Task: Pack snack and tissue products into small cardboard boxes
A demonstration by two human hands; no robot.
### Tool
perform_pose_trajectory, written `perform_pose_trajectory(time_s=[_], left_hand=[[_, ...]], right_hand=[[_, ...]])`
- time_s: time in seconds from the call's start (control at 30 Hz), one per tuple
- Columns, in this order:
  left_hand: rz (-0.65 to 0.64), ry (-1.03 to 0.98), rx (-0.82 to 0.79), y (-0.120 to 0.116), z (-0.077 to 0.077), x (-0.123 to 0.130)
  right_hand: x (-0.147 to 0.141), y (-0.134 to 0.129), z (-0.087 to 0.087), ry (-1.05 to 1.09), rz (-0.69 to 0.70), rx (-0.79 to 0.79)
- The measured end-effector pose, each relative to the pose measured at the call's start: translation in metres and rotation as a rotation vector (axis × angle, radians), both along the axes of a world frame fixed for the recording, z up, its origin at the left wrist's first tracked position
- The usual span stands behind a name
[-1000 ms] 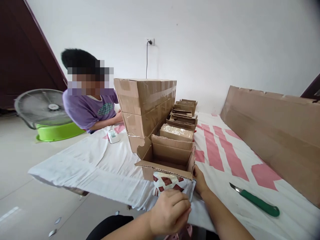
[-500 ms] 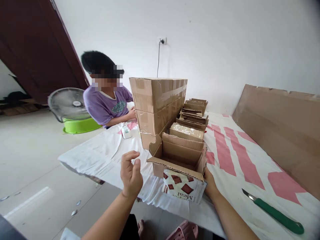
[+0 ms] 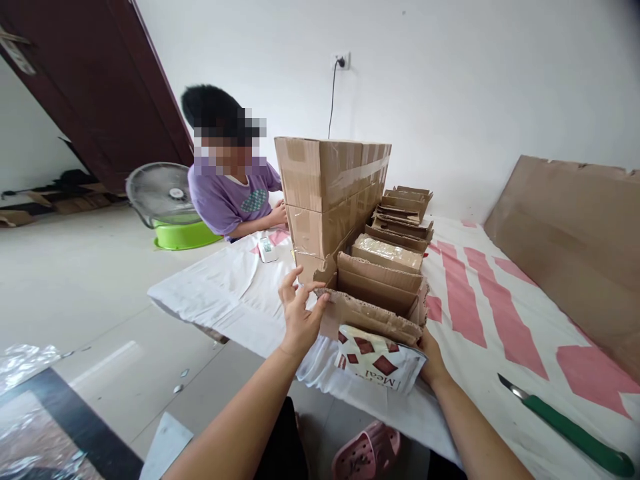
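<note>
An open cardboard box (image 3: 380, 317) stands at the table's near edge, its front flap tilted up. At that flap's left corner, my left hand (image 3: 301, 320) pinches the cardboard between thumb and index finger, the other fingers loosely bent. My right hand (image 3: 433, 360) grips the box's right side low down; most of its fingers are hidden. Against the box's front is a white pouch (image 3: 377, 360) with dark red diamonds and the word "Meal". Its right edge meets my right hand. Behind the box sits a taped, closed box (image 3: 387, 253).
Stacked taped cartons (image 3: 325, 200) rise left of a row of open boxes (image 3: 400, 230). A green-handled knife (image 3: 570, 427), blade out, lies at right. A small white device (image 3: 269, 250) rests on the cloth. A person in purple (image 3: 235, 200) sits beyond; a cardboard sheet (image 3: 570, 247) leans right.
My left hand has moved right and onto the box's front flap, which now tilts up more steeply. My right hand stays at the box's right side. The view has shifted slightly.
</note>
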State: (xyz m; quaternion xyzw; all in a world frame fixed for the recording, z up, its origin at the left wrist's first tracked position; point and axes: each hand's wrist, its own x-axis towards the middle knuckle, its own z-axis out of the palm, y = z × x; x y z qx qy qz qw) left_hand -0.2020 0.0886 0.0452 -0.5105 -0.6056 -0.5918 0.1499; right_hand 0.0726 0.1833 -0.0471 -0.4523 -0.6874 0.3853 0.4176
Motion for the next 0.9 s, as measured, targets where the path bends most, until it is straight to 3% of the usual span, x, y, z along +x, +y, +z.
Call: perform_pose_trajectory(time_s=[0.3, 0.9], left_hand=[[-0.022, -0.128, -0.144, 0.022, -0.008, 0.006], [-0.117, -0.219, -0.19, 0.014, -0.02, 0.001]], right_hand=[[0.002, 0.002, -0.007, -0.003, 0.013, -0.067], [0.0, -0.001, -0.002, 0.023, 0.039, -0.063]])
